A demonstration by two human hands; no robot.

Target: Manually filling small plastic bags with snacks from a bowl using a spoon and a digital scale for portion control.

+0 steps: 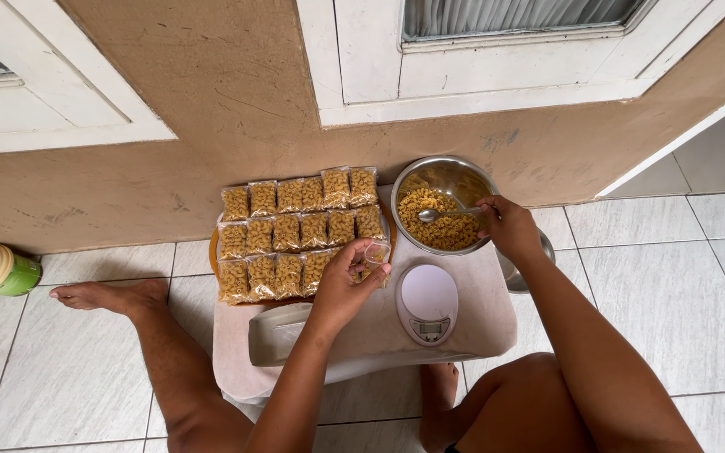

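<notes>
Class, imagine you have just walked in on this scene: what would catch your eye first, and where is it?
First, the rows of small clear bags of elbow pasta, packed side by side at the low table's left. Next, the steel bowl of loose pasta against the wall, where the right hand holds a spoon. The left hand holds a small bag beside a white kitchen scale.

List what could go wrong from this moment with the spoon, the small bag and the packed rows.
1. The right hand holds a spoon in the steel bowl of pasta; carrying a scoop across to the small bag in the left hand may scatter pieces onto the scale.
2. The bag's mouth looks narrow, so pasta could miss it.
3. The left hand hovers beside the filled bags and might knock them.
</notes>
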